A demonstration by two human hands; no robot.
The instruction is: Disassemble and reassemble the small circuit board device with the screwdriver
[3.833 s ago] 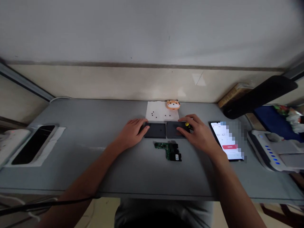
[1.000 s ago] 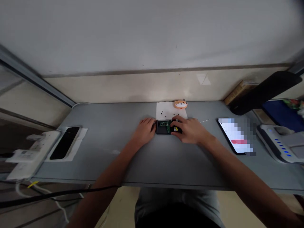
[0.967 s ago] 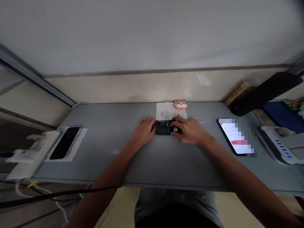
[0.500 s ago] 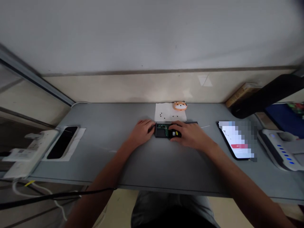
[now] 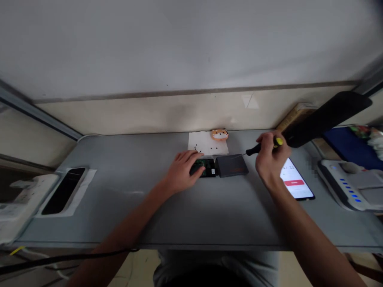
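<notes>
My left hand (image 5: pixel 184 170) grips the left part of a small dark device with a green circuit board (image 5: pixel 206 163), which lies flat on the grey table. Just right of the device is a dark flat box (image 5: pixel 231 165). My right hand (image 5: pixel 271 157) is raised over the table's right side, its fingers wrapped round a black screwdriver (image 5: pixel 253 150) with a yellow end. The screwdriver's thin shaft points left, above the box. Behind the device, several tiny black screws lie on a white paper (image 5: pixel 206 144) beside an orange animal-faced case (image 5: pixel 220 134).
On the left are a black phone (image 5: pixel 64 191) on paper and a white power strip (image 5: pixel 26 199). At the right, a lit phone (image 5: pixel 295 181) lies near a white-and-grey device with blue lights (image 5: pixel 350 185). A black cylinder (image 5: pixel 326 117) slants across the back right.
My right hand has left the circuit-board device and moved right, now holding the screwdriver. My left hand has come over the device's left part. The dark box is more exposed. The view has shifted slightly.
</notes>
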